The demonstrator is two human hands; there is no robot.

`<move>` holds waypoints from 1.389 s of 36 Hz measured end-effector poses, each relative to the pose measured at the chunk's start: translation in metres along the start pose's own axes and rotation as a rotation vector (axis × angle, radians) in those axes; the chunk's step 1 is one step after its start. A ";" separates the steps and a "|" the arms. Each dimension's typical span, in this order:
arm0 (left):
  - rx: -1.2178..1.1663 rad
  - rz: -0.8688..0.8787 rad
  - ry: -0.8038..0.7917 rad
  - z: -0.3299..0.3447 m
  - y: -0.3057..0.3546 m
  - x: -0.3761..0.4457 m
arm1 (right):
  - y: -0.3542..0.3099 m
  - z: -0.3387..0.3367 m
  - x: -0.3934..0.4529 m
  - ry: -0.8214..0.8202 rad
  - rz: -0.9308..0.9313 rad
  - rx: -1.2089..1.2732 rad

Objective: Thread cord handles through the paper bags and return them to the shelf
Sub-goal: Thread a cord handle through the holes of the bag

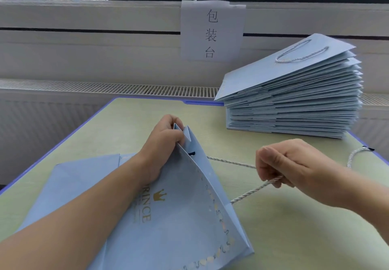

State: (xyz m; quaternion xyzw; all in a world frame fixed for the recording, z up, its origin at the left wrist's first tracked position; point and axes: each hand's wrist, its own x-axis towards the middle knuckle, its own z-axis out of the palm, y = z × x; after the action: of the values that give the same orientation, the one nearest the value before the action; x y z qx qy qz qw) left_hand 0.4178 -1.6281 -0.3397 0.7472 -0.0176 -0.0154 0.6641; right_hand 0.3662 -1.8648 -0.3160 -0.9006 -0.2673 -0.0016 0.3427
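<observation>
A light blue paper bag (185, 217) with gold lettering lies flat on the table in front of me. My left hand (162, 143) pinches its folded top corner and lifts that edge. A white twisted cord (231, 162) runs out of a dark hole near the bag's top edge, loops through my right hand (294, 164), and comes back to the bag's edge lower down. My right hand grips the cord's loop to the right of the bag and holds it taut.
A tall stack of blue bags (294, 101) sits at the table's back right, the top one with a cord handle. A loose cord (355, 153) lies at the right edge. The pale green table (294, 227) has a blue rim. A paper sign (211, 31) hangs on the wall.
</observation>
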 end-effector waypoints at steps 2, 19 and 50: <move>0.005 0.004 0.009 0.000 -0.001 -0.001 | 0.004 0.001 0.002 0.037 -0.029 -0.106; 0.213 0.273 -0.004 0.018 0.024 0.002 | -0.043 0.021 0.038 -0.085 0.254 0.303; 1.442 1.206 0.072 0.035 -0.009 -0.145 | -0.058 0.011 0.010 -0.146 0.373 0.314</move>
State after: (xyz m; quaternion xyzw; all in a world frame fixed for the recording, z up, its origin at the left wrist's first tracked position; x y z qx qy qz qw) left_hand 0.2717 -1.6551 -0.3525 0.8430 -0.3863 0.3691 -0.0631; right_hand 0.3448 -1.8171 -0.2867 -0.8677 -0.1176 0.1682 0.4526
